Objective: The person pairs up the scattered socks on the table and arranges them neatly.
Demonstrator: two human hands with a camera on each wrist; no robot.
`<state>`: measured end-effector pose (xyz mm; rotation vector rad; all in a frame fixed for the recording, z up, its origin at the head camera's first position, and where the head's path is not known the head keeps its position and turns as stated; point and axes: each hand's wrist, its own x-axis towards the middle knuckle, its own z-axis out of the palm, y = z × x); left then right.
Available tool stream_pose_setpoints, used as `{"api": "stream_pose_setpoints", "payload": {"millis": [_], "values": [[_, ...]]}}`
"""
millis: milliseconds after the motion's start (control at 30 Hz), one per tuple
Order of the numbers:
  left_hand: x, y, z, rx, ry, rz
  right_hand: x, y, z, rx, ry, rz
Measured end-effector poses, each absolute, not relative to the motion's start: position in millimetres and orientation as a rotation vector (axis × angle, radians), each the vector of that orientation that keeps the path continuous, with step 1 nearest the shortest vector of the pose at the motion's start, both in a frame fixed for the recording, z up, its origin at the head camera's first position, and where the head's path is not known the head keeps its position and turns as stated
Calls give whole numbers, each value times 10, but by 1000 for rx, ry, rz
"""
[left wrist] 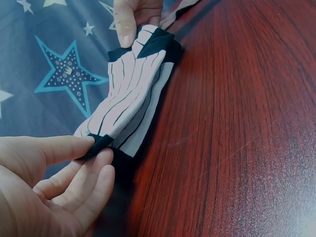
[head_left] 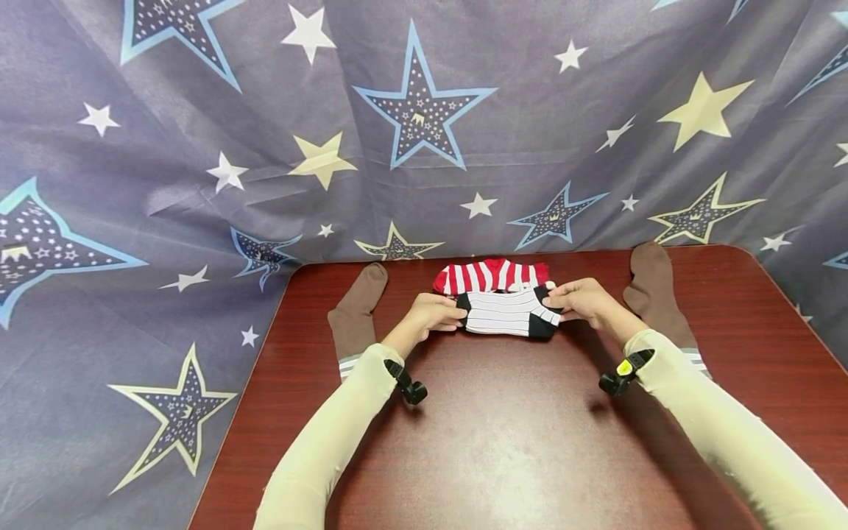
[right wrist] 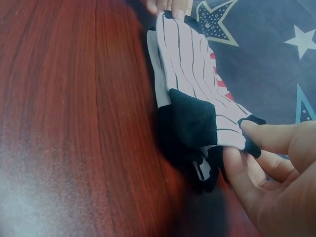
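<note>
A white ankle sock [head_left: 500, 313] with thin black stripes and black toe and heel is stretched sideways between both hands. My left hand [head_left: 430, 315] pinches its black toe end between thumb and fingers. At the other end, my right hand [head_left: 583, 300] pinches the cuff by its black edge. Under it in the right wrist view lies a second, matching sock [right wrist: 157, 81], its black heel and part of its striped cuff peeking out. Just behind, a red-and-white striped sock [head_left: 490, 275] lies across the table, its near edge partly covered by the white sock.
One brown sock [head_left: 356, 313] with a white-striped cuff lies left, partly behind my left forearm. Another brown sock [head_left: 656, 291] lies right, beside my right forearm. The reddish-brown table [head_left: 503, 427] ends at a star-patterned grey cloth [head_left: 464, 199] hanging behind and at left.
</note>
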<state>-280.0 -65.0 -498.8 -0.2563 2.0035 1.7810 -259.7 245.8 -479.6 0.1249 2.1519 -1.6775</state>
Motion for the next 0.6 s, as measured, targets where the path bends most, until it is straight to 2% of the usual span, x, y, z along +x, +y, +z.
{"api": "stream_pose_setpoints", "payload": {"millis": [600], "values": [[-2797, -611, -5014, -267, 2113, 1688, -2584, 2415, -4852, 147, 2301, -1613]]}}
